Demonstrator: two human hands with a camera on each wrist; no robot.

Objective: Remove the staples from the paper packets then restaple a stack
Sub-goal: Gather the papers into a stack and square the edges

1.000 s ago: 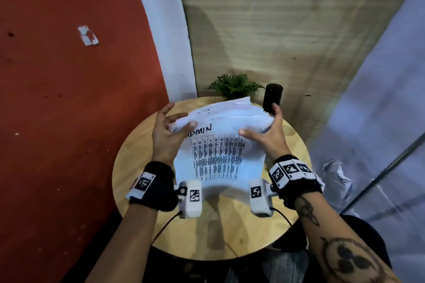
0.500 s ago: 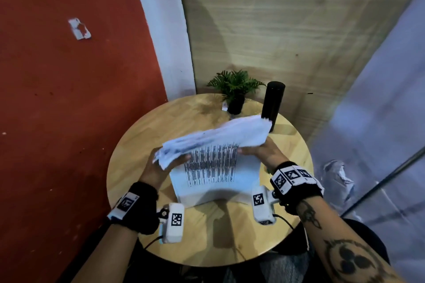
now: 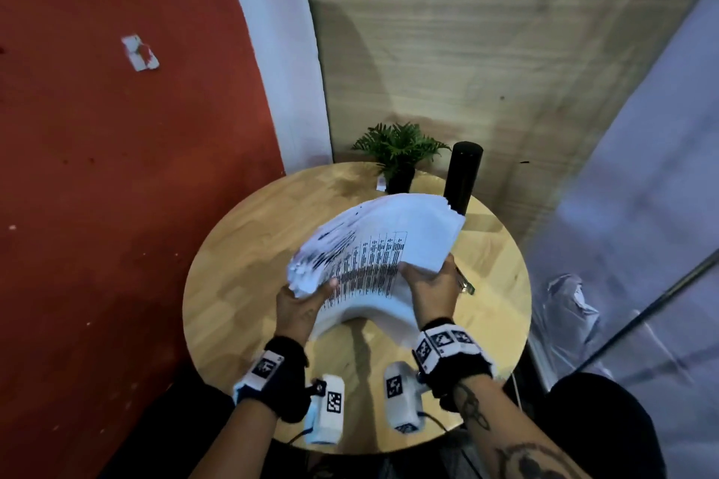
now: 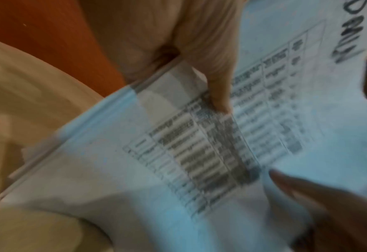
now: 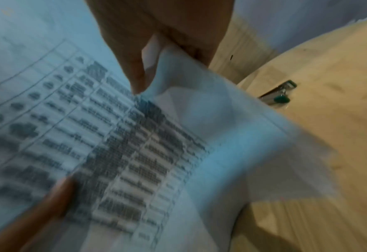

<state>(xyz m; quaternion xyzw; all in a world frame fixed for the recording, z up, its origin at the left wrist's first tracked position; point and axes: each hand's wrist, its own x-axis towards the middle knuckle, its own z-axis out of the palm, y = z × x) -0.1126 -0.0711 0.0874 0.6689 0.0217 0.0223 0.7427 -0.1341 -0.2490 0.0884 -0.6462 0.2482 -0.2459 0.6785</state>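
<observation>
Above the table (image 3: 241,245) (thumbs on top), both hands grip the paper stack (image 3: 389,241).

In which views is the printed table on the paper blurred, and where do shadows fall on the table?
Head view: the paper stack is smeared near the left hand, sharper near the right hand; its shadow falls on the round table beneath it. Left wrist view: print motion-blurred. Right wrist view: print blurred as well; the stapler is soft.

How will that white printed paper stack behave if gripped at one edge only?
Likely floppy: the white printed paper stack already bows between left hand and right hand. Sheets look fanned at the left edge, so they may slide apart.
</observation>
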